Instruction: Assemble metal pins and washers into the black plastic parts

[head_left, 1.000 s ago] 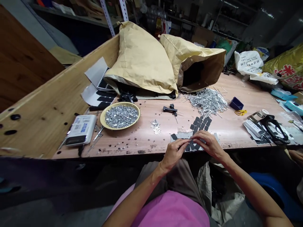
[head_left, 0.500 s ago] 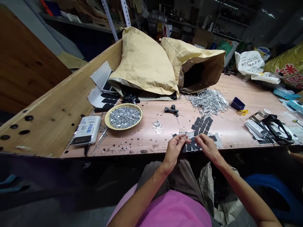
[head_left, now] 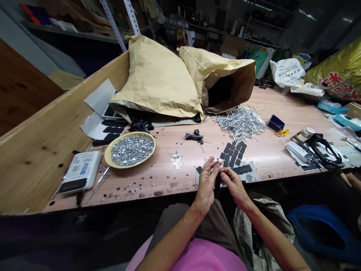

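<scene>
My left hand (head_left: 207, 183) is closed around a dark, narrow black part (head_left: 217, 181) at the table's front edge. A thin metal pin (head_left: 217, 160) sticks up at its fingertips. My right hand (head_left: 234, 184) meets it from the right, thumb and fingers pinched at the same part. How the part is shaped inside the fingers is hidden. Just behind the hands lie rows of black rounded pads (head_left: 233, 153), with more on a grey backing sheet (head_left: 254, 174). Farther back, black pieces with thin metal pins (head_left: 195, 137) lie crossed beside a small heap of metal washers (head_left: 176, 160).
A yellow bowl of small metal pieces (head_left: 106, 153) and a white box-shaped device (head_left: 81, 169) stand left. Large paper sacks (head_left: 160, 79) and a pile of metal pins (head_left: 241, 122) lie behind. At right are a blue tray (head_left: 276, 123) and another person's hand (head_left: 353, 181).
My right hand has moved left and now meets my left hand at the black part. The view has turned, so the table's things appear farther left.
</scene>
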Action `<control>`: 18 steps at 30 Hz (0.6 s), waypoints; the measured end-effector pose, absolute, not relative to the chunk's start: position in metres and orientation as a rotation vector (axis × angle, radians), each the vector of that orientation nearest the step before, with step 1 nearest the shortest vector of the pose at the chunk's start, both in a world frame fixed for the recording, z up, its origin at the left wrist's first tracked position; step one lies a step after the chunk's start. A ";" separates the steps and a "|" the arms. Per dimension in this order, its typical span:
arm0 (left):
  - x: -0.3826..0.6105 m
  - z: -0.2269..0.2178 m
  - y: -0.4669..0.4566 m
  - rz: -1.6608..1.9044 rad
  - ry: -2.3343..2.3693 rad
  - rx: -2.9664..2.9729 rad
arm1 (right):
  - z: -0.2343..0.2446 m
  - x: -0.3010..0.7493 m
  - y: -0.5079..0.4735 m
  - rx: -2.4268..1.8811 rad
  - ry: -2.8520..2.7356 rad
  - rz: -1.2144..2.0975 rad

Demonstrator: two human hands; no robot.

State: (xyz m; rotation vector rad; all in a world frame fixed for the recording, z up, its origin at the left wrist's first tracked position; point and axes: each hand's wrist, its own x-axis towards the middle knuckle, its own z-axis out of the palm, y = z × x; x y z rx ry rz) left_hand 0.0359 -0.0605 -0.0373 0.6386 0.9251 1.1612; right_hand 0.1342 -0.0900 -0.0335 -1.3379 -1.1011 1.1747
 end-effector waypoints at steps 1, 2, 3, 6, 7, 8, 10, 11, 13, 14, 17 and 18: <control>0.039 -0.037 -0.060 1.164 0.942 0.657 | -0.033 0.136 -0.089 -1.334 -1.032 1.237; 0.042 -0.037 -0.060 1.167 0.954 0.683 | -0.032 0.139 -0.088 -1.326 -0.956 1.310; 0.045 -0.038 -0.060 1.168 0.962 0.716 | -0.031 0.142 -0.087 -1.319 -0.889 1.390; 0.056 -0.042 -0.056 1.172 0.978 0.761 | -0.029 0.156 -0.082 -1.385 -0.881 1.483; 0.060 -0.044 -0.054 1.163 0.972 0.745 | -0.028 0.162 -0.081 -1.441 -0.974 1.404; 0.064 -0.047 -0.051 1.147 0.958 0.720 | -0.027 0.169 -0.079 -1.498 -1.104 1.259; 0.072 -0.051 -0.044 1.104 0.920 0.686 | -0.027 0.183 -0.073 -1.577 -1.391 0.875; 0.076 -0.053 -0.040 1.069 0.906 0.685 | -0.028 0.191 -0.070 -1.601 -1.513 0.687; 0.082 -0.056 -0.033 0.984 0.903 0.699 | -0.033 0.209 -0.059 -1.676 -1.670 0.369; 0.083 -0.058 -0.030 0.947 0.917 0.708 | -0.036 0.220 -0.052 -1.743 -1.708 0.227; 0.079 -0.063 -0.025 0.925 0.985 0.745 | -0.050 0.257 -0.027 -1.987 -1.754 -0.165; 0.074 -0.066 -0.025 0.956 1.011 0.767 | -0.055 0.270 -0.018 -2.057 -1.777 -0.259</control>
